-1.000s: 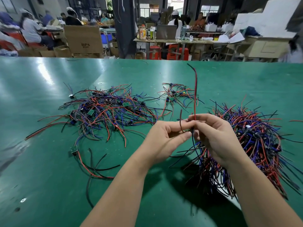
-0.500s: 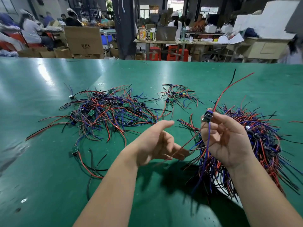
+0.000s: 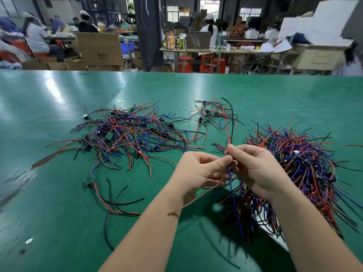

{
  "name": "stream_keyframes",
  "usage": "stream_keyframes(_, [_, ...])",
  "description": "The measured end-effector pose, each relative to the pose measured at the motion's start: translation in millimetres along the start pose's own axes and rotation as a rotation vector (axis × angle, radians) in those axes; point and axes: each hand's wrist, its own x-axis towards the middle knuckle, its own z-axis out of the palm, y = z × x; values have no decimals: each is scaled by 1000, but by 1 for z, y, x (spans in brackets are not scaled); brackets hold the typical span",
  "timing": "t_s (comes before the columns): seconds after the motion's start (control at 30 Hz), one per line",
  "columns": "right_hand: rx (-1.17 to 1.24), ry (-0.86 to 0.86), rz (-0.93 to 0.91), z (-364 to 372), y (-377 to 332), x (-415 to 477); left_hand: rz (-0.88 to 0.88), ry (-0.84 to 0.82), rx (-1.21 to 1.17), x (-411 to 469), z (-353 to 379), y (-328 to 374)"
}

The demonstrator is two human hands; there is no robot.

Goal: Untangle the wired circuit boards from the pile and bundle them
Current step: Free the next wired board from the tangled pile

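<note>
- Wired circuit boards lie in a tangled pile at left centre of the table. A small cluster sits beyond it, and a dense heap lies just beside the right hand.
- One held unit is raised above the table between both hands. Its board is hidden by fingers; black and red leads rise and a blue lead hangs.
- Grip: left hand and right hand each pinch that unit's leads between thumb and fingertips.
- Handling, as judged: light, with limp leads that snag easily and joints at the board that are probably delicate. Hold at or near the board and draw out slowly.
- Surface: smooth green mat with glare; wires would likely slide on it.
- Room: a workshop with a cardboard box, benches and seated workers well behind.
</note>
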Motion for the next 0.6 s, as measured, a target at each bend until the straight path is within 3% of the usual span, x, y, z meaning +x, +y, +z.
stream_keyframes(0.3, [-180,-33,53,-14,1,3,16,128,143,4,0,-8])
stream_keyframes(0.47, [-180,93,19,-18,3,7,80,183,209,5,14,-17])
stream_keyframes(0.6, [-52,143,-2,-14,1,8,0,81,159,3,5,-7])
